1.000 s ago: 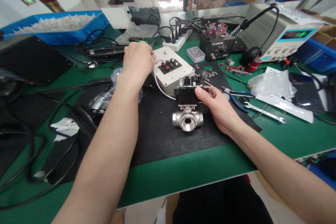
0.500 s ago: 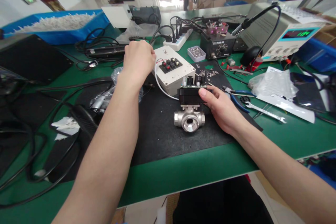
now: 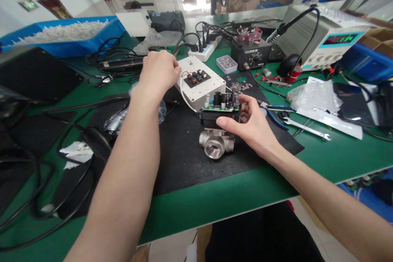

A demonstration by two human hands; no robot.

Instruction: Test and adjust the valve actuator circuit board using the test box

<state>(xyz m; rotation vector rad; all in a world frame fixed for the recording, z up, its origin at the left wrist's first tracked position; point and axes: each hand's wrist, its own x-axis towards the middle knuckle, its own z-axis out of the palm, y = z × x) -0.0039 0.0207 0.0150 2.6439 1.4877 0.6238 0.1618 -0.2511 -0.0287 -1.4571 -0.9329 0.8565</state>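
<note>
My right hand (image 3: 253,125) grips the black actuator housing of a motorized ball valve (image 3: 215,144), thumb on the near side and fingers behind. A green circuit board (image 3: 221,108) with capacitors is exposed on top of the housing. The steel valve body below has a threaded port facing me. My left hand (image 3: 161,71) is closed at the left edge of a white control box (image 3: 199,90), its fingertips pinching a white cable (image 3: 186,96). That cable curves down to the actuator. The cable's far end is hidden by my fingers. Small red and black switches or terminals sit on the box.
A black mat (image 3: 187,159) covers part of the green bench. To the right lie pliers (image 3: 276,118), a wrench (image 3: 307,128) and a plastic bag (image 3: 317,96). Behind stand a tray of screws (image 3: 227,63), a power strip (image 3: 205,49) and a power supply (image 3: 325,41). Black cables (image 3: 39,172) sprawl at left.
The valve has turned and tipped in my right hand, so its port faces slightly left and more of the circuit board shows. My left hand stays at the box's edge.
</note>
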